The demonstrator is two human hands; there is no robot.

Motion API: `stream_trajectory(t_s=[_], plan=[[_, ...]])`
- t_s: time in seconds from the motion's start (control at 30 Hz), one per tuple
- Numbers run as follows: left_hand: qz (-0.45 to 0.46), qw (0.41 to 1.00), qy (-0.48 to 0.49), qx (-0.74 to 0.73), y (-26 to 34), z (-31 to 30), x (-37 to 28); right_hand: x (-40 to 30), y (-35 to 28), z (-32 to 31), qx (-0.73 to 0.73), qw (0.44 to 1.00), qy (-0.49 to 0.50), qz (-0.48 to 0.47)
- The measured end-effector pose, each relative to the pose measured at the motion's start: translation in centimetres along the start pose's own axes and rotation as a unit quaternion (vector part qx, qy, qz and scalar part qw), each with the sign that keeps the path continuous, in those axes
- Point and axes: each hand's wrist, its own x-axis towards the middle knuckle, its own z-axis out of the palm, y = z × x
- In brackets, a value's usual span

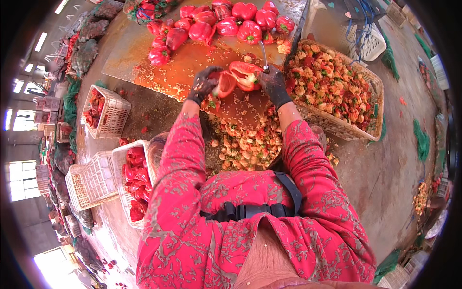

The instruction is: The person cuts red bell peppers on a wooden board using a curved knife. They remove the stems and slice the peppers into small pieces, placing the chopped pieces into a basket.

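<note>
Both of my hands wear dark gloves dotted with seeds and are over the wet metal table point(155, 77). My left hand point(206, 85) holds one red bell pepper half point(226, 85), its hollow inside showing. In my right hand point(273, 83) is a curved metal tool point(264, 54), its hooked tip pointing away from me. The same hand's fingers also touch a second opened pepper piece point(245, 74) with pale ribs inside. A green-stemmed core point(213, 104) lies just below my left hand. Whole red bell peppers point(227, 26) are heaped at the table's far side.
A crate of pepper cores point(332, 86) stands at the right, and more cores point(249, 144) are piled before my lap. Red pepper pieces fill a white crate point(117, 159) at my left; another crate point(117, 112) stands beyond it. Green netting point(421, 139) lies on the floor.
</note>
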Motion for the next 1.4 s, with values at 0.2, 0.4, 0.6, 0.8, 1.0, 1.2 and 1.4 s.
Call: stream_trajectory(t_s=[0.2, 0.4, 0.6, 0.8, 1.0, 1.2, 1.4], plan=[[0.138, 0.944, 0.06, 0.295, 8.3, 1.7, 1.1, 0.1, 0.8, 0.5, 0.092, 0.991, -0.012, 0.099], [-0.068, 0.995, -0.072, 0.008, 7.1, 7.3, -0.4, -0.1, 0.9, 1.4, 0.118, 0.989, -0.022, 0.087], [0.0, 0.998, -0.058, 0.031, 6.2, 8.3, 0.2, 0.1, 2.3, 1.6, 0.166, 0.982, -0.038, 0.086], [-0.104, 0.971, 0.216, 0.016, 5.5, 9.7, -1.1, -0.1, 1.7, 1.9, 0.177, 0.973, 0.005, 0.147], [-0.039, 0.723, 0.2, -0.66, 2.7, 2.1, -1.3, -0.8, 1.4, 1.2, 0.259, 0.948, 0.031, 0.182], [0.055, 0.905, 0.256, 0.334, 3.5, -0.6, -2.3, -0.8, -0.2, -1.0, 0.024, 0.998, 0.036, 0.054], [0.156, 0.901, 0.087, 0.396, 10.4, 2.4, -2.0, -0.8, 0.1, -0.6, -0.003, 0.998, 0.059, 0.0]])
